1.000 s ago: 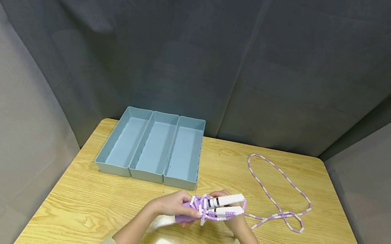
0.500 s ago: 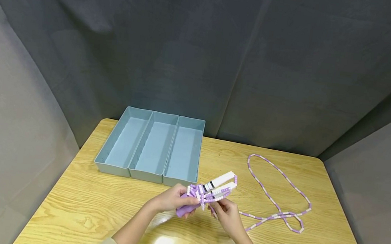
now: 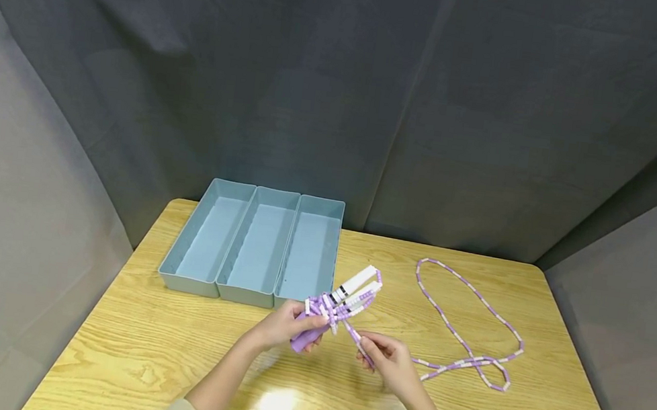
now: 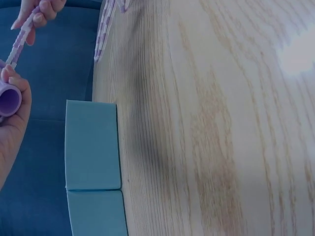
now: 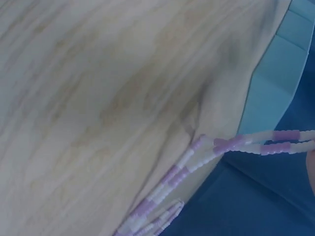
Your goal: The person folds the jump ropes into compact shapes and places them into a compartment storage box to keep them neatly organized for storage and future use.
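Note:
A skipping rope has purple-and-white beads and two handles with white ends (image 3: 361,280) and purple grips (image 3: 306,339). My left hand (image 3: 280,329) grips both handles together above the table, where the beaded cord is wrapped round them. To its right, my right hand (image 3: 392,362) pinches a stretch of beaded cord running from the bundle. In the left wrist view, a hollow purple handle end (image 4: 9,102) shows in the left hand (image 4: 17,123), and the cord (image 4: 18,43) slants up to the right hand (image 4: 43,14). The right wrist view shows doubled cord (image 5: 179,174).
The remaining cord (image 3: 494,312) lies in a long crossed loop on the right of the wooden table (image 3: 165,355). Three blue-grey bins (image 3: 251,296) stand side by side at the back left. Grey curtains (image 3: 316,95) enclose the back and sides.
The handles have moved left and tilted more upright in the left hand. The right hand has come out from behind the bundle and drawn right, pulling a length of cord away from it.

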`<move>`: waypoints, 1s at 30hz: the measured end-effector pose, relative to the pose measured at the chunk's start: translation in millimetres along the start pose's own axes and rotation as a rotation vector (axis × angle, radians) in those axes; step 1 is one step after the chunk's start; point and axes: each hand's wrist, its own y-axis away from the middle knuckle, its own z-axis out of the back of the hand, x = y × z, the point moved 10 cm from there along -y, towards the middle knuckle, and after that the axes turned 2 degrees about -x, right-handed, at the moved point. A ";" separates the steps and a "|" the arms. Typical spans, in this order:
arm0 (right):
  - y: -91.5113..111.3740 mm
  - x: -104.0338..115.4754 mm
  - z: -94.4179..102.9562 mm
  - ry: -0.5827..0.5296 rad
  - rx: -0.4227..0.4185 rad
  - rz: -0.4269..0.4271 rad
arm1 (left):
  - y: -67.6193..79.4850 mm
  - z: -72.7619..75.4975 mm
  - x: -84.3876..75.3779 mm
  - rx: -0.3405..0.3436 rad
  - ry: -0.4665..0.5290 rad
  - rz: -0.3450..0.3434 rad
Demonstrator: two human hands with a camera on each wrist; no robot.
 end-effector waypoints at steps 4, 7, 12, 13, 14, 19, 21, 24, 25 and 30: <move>2.1 11.8 2.5 0.133 -0.010 0.056 | 2.6 3.9 -6.7 -0.033 -0.019 0.011; 4.6 26.1 3.7 0.304 -0.046 0.173 | 5.8 3.5 -17.6 -0.042 -0.019 0.010; 12.3 53.9 3.4 0.558 -0.150 0.415 | 9.1 4.7 -26.1 -0.071 -0.011 0.026; 14.1 58.8 3.5 0.584 -0.171 0.454 | 9.2 5.0 -26.4 -0.076 -0.013 0.027; 15.8 62.8 3.8 0.602 -0.189 0.485 | 9.2 5.1 -26.4 -0.078 -0.013 0.029; 22.0 77.6 3.3 0.664 -0.227 0.597 | 7.9 5.4 -23.8 -0.090 -0.023 0.047; 24.0 81.2 2.4 0.698 -0.228 0.629 | 7.7 5.9 -23.0 -0.099 -0.029 0.058; 27.8 86.4 0.5 0.752 -0.235 0.688 | 7.8 6.3 -23.3 -0.111 -0.031 0.070; 29.2 88.5 -0.2 0.769 -0.242 0.711 | 7.9 6.3 -24.0 -0.113 -0.029 0.071; 40.5 102.2 -3.0 0.851 -0.332 0.894 | 9.2 5.5 -28.9 -0.113 -0.029 0.062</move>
